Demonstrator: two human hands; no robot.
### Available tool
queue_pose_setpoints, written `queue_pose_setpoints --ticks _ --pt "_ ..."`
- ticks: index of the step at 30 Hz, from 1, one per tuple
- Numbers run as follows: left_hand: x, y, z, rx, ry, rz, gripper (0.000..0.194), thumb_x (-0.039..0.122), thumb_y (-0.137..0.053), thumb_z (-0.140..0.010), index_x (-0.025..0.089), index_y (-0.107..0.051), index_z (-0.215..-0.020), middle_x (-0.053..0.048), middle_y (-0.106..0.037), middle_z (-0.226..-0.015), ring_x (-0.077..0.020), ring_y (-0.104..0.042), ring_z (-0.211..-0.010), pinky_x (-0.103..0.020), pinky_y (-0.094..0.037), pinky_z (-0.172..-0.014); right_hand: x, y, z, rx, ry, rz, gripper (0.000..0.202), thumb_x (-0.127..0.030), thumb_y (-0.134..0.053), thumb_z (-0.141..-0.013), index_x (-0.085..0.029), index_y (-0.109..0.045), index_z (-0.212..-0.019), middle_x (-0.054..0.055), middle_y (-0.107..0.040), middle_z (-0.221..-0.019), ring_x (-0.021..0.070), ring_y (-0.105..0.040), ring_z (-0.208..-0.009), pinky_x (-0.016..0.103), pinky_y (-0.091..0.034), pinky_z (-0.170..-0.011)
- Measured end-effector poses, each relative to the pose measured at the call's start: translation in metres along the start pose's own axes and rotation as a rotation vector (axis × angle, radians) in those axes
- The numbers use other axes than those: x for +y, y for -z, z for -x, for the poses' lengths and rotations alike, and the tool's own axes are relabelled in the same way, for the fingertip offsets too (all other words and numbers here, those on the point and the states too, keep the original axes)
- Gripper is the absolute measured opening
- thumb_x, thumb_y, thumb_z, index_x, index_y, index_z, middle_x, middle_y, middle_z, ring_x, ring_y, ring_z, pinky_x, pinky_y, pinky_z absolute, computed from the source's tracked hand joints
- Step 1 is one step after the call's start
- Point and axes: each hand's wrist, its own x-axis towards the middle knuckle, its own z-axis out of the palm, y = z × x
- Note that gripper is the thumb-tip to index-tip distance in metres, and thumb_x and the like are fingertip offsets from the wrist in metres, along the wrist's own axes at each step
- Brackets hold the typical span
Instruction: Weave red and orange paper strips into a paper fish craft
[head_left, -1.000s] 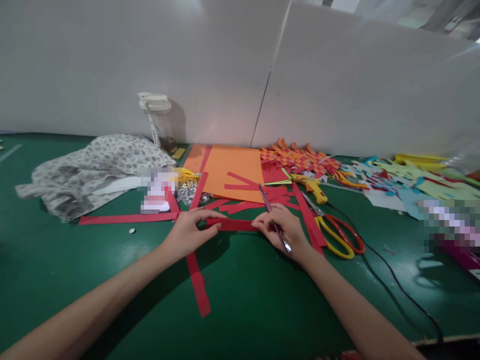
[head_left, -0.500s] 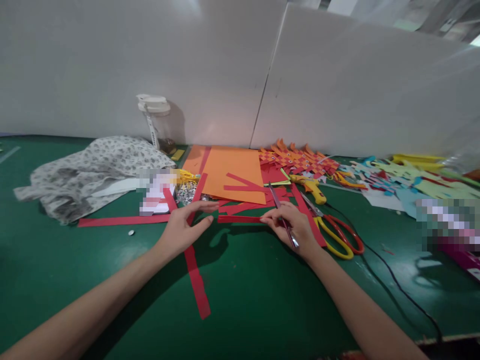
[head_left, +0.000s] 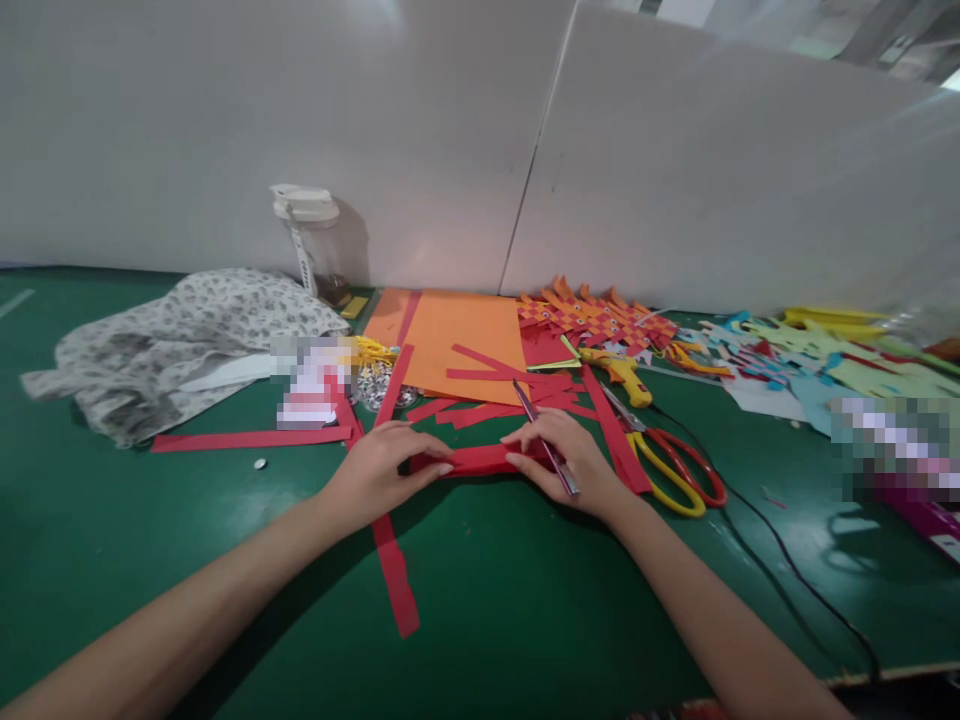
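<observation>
A red paper strip (head_left: 481, 460) stretches between my two hands, just above the green table. My left hand (head_left: 386, 465) pinches its left end between thumb and fingers. At the other end my right hand (head_left: 566, 460) grips the strip, and a slim dark pen (head_left: 536, 425) is tucked across the same hand. Loose red strips (head_left: 394, 575) lie under and beside my left hand. Beyond my hands, more red strips (head_left: 495, 410) are scattered in front of orange paper sheets (head_left: 465, 335).
Right of my right hand lie scissors (head_left: 671, 480) with yellow and red handles and a yellow glue gun (head_left: 626, 378) with its cord. Woven orange paper fish (head_left: 592, 315) and coloured scraps sit behind. At left are a patterned cloth (head_left: 202, 340) and a lidded bottle (head_left: 311, 240).
My left hand has moved onto the strip's left end and closed on it. The strip has come lower and turned its broad face up. The pen has shifted slightly left with my right hand.
</observation>
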Motion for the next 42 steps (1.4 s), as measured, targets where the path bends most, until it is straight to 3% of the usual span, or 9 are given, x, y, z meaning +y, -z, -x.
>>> queue_pose_setpoints --ticks 3,10,15,20,24,29,34,38,42 --pt "0.0 -0.001 0.001 0.012 -0.008 0.0 0.014 0.033 -0.055 -0.087 0.024 -0.064 -0.093 0.001 -0.071 -0.088 -0.0143 -0.064 -0.08 -0.032 -0.049 -0.079 0.0 0.004 0.0 -0.012 0.01 0.024 0.014 -0.022 -0.064 -0.078 -0.024 -0.051 -0.083 0.005 -0.07 -0.09 0.0205 -0.061 -0.077 0.038 -0.043 -0.081" --pt "0.0 0.002 0.002 -0.079 0.03 0.107 0.013 0.017 -0.052 -0.082 0.022 -0.062 -0.089 0.0 -0.069 -0.089 -0.0128 -0.063 -0.083 -0.026 -0.051 -0.075 0.006 0.007 0.001 -0.068 0.009 0.047 0.022 -0.027 -0.07 -0.076 -0.024 -0.049 -0.084 0.006 -0.069 -0.099 0.0234 -0.06 -0.086 0.044 -0.04 -0.088" --pt "-0.002 0.004 0.002 -0.174 -0.091 0.141 0.024 0.015 -0.047 -0.086 0.025 -0.065 -0.098 0.0 -0.07 -0.101 -0.0138 -0.063 -0.095 -0.031 -0.049 -0.087 0.01 0.007 0.001 -0.043 -0.068 0.057 0.028 -0.033 -0.072 -0.075 -0.023 -0.05 -0.09 0.009 -0.066 -0.103 0.0261 -0.06 -0.092 0.043 -0.045 -0.082" --pt "0.0 0.003 0.002 -0.189 -0.119 0.116 0.025 0.022 -0.051 -0.086 0.025 -0.065 -0.107 -0.003 -0.069 -0.106 -0.0174 -0.06 -0.101 -0.035 -0.05 -0.087 0.012 0.011 0.001 0.175 -0.221 -0.059 0.032 -0.048 -0.057 -0.084 -0.023 -0.056 -0.103 0.01 -0.065 -0.103 0.025 -0.062 -0.09 0.041 -0.048 -0.077" --pt "-0.003 -0.002 0.003 -0.152 -0.114 0.108 0.025 0.022 -0.052 -0.087 0.025 -0.065 -0.107 -0.004 -0.069 -0.104 -0.0171 -0.061 -0.099 -0.034 -0.052 -0.085 0.014 0.016 0.002 0.437 -0.355 -0.351 0.05 -0.059 -0.031 -0.091 -0.023 -0.063 -0.102 0.006 -0.068 -0.08 0.02 -0.064 -0.068 0.035 -0.05 -0.064" --pt "-0.003 -0.009 0.006 -0.034 -0.053 0.064 0.023 0.021 -0.05 -0.087 0.025 -0.067 -0.102 -0.003 -0.069 -0.103 -0.016 -0.062 -0.097 -0.032 -0.053 -0.084 0.013 0.019 -0.001 0.535 -0.539 -0.53 0.036 -0.054 -0.052 -0.084 -0.022 -0.063 -0.074 0.002 -0.063 -0.057 0.0181 -0.062 -0.052 0.032 -0.051 -0.052" --pt "-0.002 -0.011 0.007 -0.015 -0.015 0.025 0.023 0.019 -0.05 -0.086 0.024 -0.064 -0.103 -0.003 -0.068 -0.101 -0.0161 -0.061 -0.095 -0.031 -0.053 -0.081 0.0 0.01 -0.005 0.379 -0.586 -0.675 0.03 -0.043 -0.076 -0.066 -0.022 -0.055 -0.07 -0.002 -0.065 -0.06 0.0151 -0.062 -0.05 0.029 -0.051 -0.052" --pt "-0.003 -0.012 0.007 -0.022 0.055 -0.006 0.024 0.018 -0.051 -0.084 0.024 -0.061 -0.105 -0.003 -0.067 -0.099 -0.0164 -0.062 -0.091 -0.03 -0.053 -0.076 -0.012 0.0 -0.007 0.158 -0.603 -0.665 0.029 -0.041 -0.077 -0.064 -0.019 -0.058 -0.062 -0.001 -0.062 -0.056 0.0124 -0.056 -0.047 0.025 -0.045 -0.048" --pt "-0.001 -0.012 0.006 -0.038 0.09 0.051 0.026 0.016 -0.049 -0.082 0.023 -0.06 -0.105 -0.002 -0.067 -0.098 -0.0145 -0.063 -0.088 -0.027 -0.053 -0.075 -0.018 -0.007 -0.009 0.078 -0.625 -0.609 0.029 -0.042 -0.076 -0.064 -0.019 -0.06 -0.061 -0.002 -0.061 -0.053 0.0118 -0.054 -0.047 0.024 -0.041 -0.046"
